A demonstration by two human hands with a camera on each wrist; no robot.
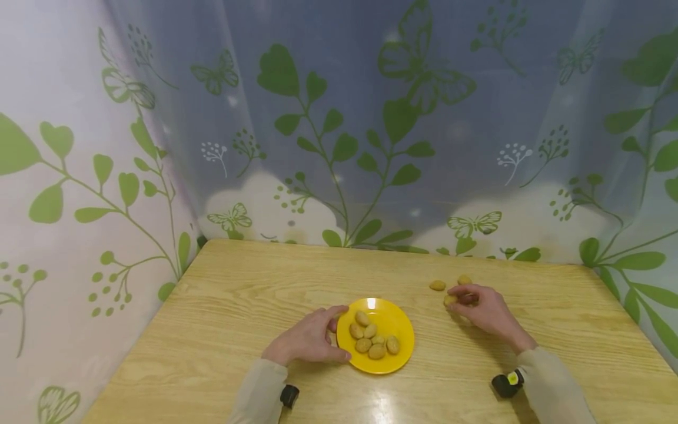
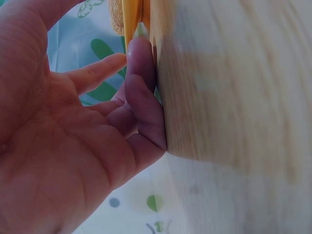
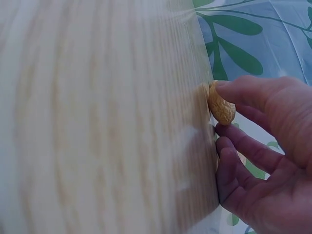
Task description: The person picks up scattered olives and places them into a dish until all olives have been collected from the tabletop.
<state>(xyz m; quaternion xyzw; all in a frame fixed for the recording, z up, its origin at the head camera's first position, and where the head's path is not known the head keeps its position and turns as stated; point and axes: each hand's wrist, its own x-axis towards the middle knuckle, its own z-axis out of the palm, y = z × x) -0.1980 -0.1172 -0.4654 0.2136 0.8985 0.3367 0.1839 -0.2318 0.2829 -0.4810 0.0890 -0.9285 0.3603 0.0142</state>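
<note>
A round yellow plate [image 1: 398, 347] sits on the table with several tan, wrinkled walnuts [image 1: 376, 351] gathered mostly on its left and front part. At the plate's left rim, my left hand [image 1: 309, 338] holds the edge, thumb in front and forefinger behind. The left wrist view shows its other fingers bent beside the orange-yellow rim [image 2: 130, 19]. Farther right, my right hand [image 1: 487, 312] has a walnut [image 3: 222, 105] between thumb and fingers, down at the tabletop. Two more walnuts lie close by, one walnut [image 1: 437, 285] left of the hand and another walnut [image 1: 464, 280] just behind it.
The light wood table [image 1: 254, 282] ends at the back against a curtain [image 1: 360, 176] printed with green leaves and butterflies. A similar pale curtain [image 1: 69, 247] hangs on the left. Each wrist wears a dark device, the right one a black unit [image 1: 505, 386] with a yellow-green mark.
</note>
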